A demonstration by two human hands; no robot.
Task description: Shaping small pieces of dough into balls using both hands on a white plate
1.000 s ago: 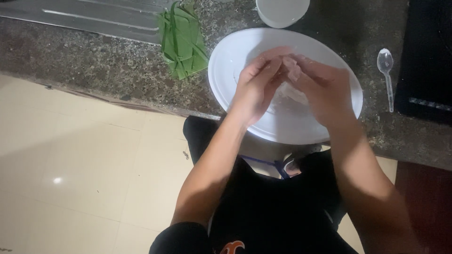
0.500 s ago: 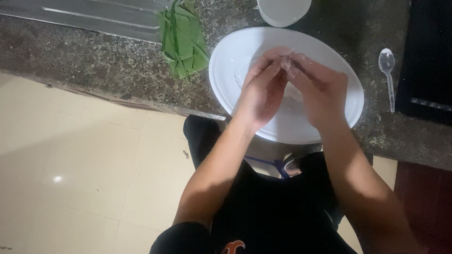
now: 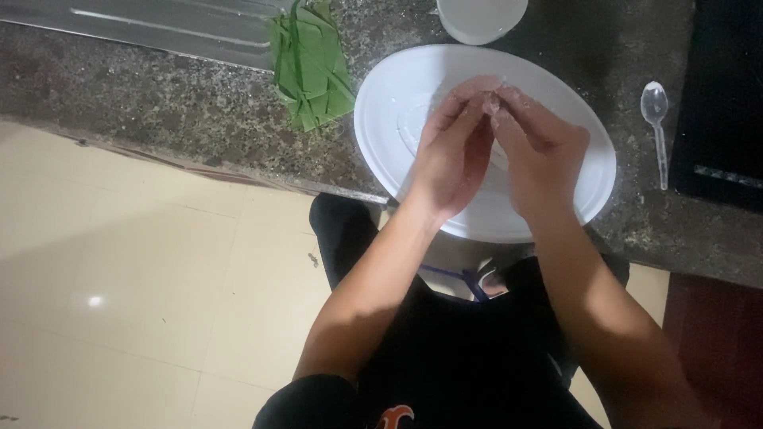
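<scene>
My left hand point(image 3: 451, 159) and my right hand point(image 3: 538, 151) are held together above a large white oval plate point(image 3: 397, 103) on a speckled stone counter. Their fingertips meet on a small pale lump of dough point(image 3: 486, 89), mostly hidden by the fingers. Both hands pinch it from either side. White powder dusts the fingers.
A stack of folded green leaves point(image 3: 308, 63) lies left of the plate. A white bowl point(image 3: 481, 17) stands behind the plate. A clear plastic spoon point(image 3: 657, 127) lies to the right, beside a black appliance point(image 3: 723, 95). A metal sink drainboard point(image 3: 159, 28) is at far left.
Both hands have shifted slightly toward the far side of the plate, and the fingertips have closed more tightly on the pale lump.
</scene>
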